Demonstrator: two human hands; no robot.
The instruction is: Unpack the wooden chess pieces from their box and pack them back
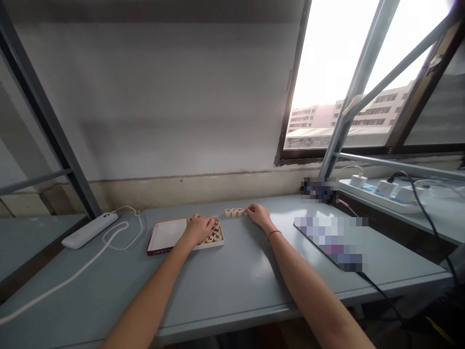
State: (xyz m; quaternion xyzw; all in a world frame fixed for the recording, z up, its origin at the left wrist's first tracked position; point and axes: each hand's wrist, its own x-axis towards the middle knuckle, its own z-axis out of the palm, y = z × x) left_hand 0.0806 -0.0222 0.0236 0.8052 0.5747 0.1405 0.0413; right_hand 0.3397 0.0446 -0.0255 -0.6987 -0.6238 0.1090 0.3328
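Note:
A shallow box (223,238) on the desk holds round wooden Chinese chess pieces (217,231) marked with characters. My left hand (199,229) lies over the box, its fingers apart and touching the pieces under it; part of the contents is hidden by it. Beyond the box and to its right, several more chess pieces (234,212) stand in a short row. At the right end of that row, my right hand (258,214) pinches a chess piece that is mostly hidden by the fingertips. A thin red band circles the right wrist.
Left of the pieces lies a white box lid or tray (167,235) with a dark red edge. A white power strip (90,230) and its cable (72,277) occupy the left side. Blurred items (329,242) lie on the right. The wall (181,191) bounds the desk's back.

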